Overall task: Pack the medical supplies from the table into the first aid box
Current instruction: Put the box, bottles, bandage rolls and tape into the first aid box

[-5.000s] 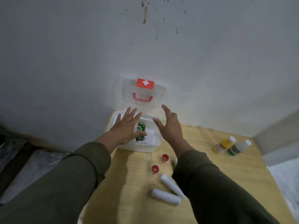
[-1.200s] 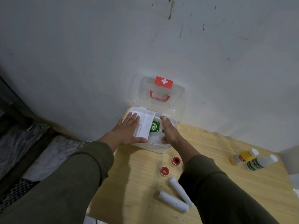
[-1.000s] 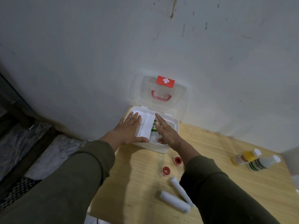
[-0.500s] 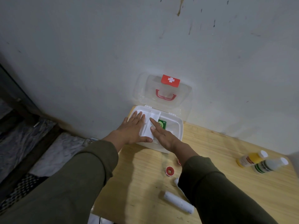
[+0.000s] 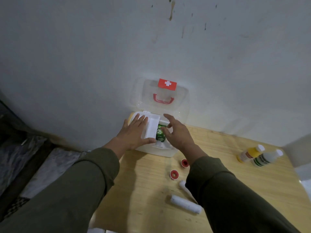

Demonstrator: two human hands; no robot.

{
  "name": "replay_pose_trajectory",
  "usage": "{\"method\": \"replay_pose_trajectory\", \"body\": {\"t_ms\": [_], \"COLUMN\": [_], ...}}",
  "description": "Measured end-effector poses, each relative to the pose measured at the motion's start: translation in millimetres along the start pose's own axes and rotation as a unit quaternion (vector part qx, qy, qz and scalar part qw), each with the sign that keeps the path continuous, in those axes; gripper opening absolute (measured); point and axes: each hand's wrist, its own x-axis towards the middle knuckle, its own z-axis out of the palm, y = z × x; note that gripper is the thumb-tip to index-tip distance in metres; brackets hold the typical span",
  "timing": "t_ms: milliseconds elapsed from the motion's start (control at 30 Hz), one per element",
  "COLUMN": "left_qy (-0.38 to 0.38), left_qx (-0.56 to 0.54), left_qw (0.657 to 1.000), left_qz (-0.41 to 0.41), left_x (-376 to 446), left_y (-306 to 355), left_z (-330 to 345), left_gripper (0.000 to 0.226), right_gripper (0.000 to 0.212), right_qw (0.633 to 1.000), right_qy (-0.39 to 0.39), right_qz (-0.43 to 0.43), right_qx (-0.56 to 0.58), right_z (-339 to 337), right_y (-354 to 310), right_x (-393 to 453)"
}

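Left hand (image 5: 134,133) flat on first aid box (image 5: 161,153) tray, fingers spread, right hand (image 5: 176,133) splayed, ungrasping, over green packet (image 5: 159,134), gauze rolls (image 5: 185,203) on bench (image 5: 144,190)

A plain room, likely a home: a stained white wall (image 5: 101,47), a small wooden table (image 5: 143,190) against it, dark patterned floor (image 5: 25,165)

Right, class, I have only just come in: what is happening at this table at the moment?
A person is packing a first aid box that stands open against the wall. The left hand lies flat on the white tray in the box, and the right hand hovers open above a green packet inside. Two red tape rolls, two white bandage rolls and two bottles are not yet packed and lie on the wooden table.
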Motion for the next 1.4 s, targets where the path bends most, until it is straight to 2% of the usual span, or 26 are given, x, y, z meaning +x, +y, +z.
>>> {"method": "replay_pose_trajectory", "body": {"t_ms": [100,200,633,800,1067,1267,1400], "left_qy": [0.071,0.105,0.064,0.042,0.013,0.022,0.064], "left_qx": [-0.009,-0.031,-0.005,0.006,-0.011,-0.013,-0.031], "left_qw": [0.996,0.989,0.958,0.953,0.955,0.959,0.957], "left_qz": [0.046,0.101,0.278,0.298,0.297,0.283,0.28], "left_x": [2,10,61,79,105,122,132], "left_y": [13,34,194,251,313,343,353], "left_z": [-12,-21,-2,25,68,92,105], "left_gripper": [0.089,0.082,0.079,0.076,0.071,0.052,0.045], "right_gripper": [0.054,0.053,0.055,0.056,0.058,0.052,0.046], "right_qw": [0.997,0.992,0.955,0.941,0.94,0.951,0.957], "right_qy": [0.067,0.105,0.21,0.249,0.242,0.226,0.224], "right_qz": [-0.007,0.004,0.183,0.201,0.206,0.182,0.157], "right_qx": [-0.039,-0.065,-0.097,-0.11,-0.122,-0.111,-0.1], "right_z": [-15,-37,-132,-146,-160,-163,-161], "right_y": [2,10,122,182,262,301,320], "right_x": [-4,-17,-118,-148,-164,-156,-150]}}
